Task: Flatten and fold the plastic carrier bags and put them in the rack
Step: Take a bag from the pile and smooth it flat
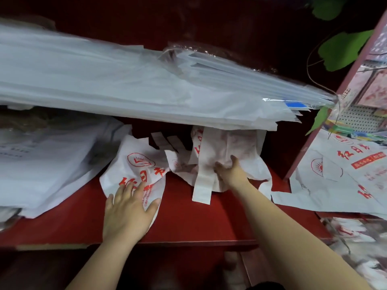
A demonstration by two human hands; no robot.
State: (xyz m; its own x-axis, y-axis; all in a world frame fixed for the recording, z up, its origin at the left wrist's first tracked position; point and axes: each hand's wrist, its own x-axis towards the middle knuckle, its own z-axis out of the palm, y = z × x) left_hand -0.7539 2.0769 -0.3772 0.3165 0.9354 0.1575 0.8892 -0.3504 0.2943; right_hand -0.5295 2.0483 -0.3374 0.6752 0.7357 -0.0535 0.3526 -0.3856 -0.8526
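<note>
A crumpled white carrier bag with red print (pixel 138 166) lies on the red shelf (pixel 188 218) of the rack. My left hand (pixel 128 210) rests flat on its near edge, fingers spread. To the right lies a bunched white bag (pixel 230 147), its handle strips (pixel 202 185) hanging toward me. My right hand (pixel 229 171) grips this bag's lower part, fingers closed in the plastic. Both bags sit under a higher shelf's overhanging stack.
A thick stack of flat white bags in clear wrap (pixel 125 84) juts over the shelf from above. More white bags (pixel 46 162) lie at left. A red upright post (pixel 326 114) stands at right, with printed bags (pixel 339 178) beyond it and green leaves (pixel 343 49) above.
</note>
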